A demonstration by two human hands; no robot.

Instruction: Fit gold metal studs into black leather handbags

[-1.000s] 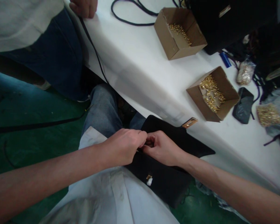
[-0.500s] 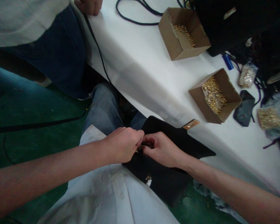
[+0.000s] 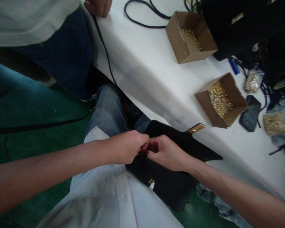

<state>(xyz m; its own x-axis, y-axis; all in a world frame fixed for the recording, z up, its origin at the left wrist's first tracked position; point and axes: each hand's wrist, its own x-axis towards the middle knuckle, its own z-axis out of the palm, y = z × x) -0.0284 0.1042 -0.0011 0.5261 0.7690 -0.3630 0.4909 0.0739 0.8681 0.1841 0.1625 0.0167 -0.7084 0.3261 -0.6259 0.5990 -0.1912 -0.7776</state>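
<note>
Left hand: the left hand (image 3: pixel 134 145) is curled closed, fingertips at the black bag's opening; what it pinches is hidden.
Right hand: the right hand (image 3: pixel 167 152) is curled narrowly, thumb and fingers bent toward the left hand at that opening; cannot tell whether it grips anything.
Markings: too small to read on the gold plate (image 3: pixel 196 128), if any.
Bag direction: the black bag (image 3: pixel 166 180) has its long axis running from upper left to lower right; its flap (image 3: pixel 175 137) is open toward the worktop (image 3: pixel 147 60), the gold plate at the edge.
Bag place: on the lap, against the white shirt (image 3: pixel 104 193), beside the worktop.
Bag front: gold clasp (image 3: pixel 151 181) with a white piece on it.
Worktop: two open cardboard boxes (image 3: pixel 207 109) holding small gold pieces (image 3: pixel 220 98).
</note>
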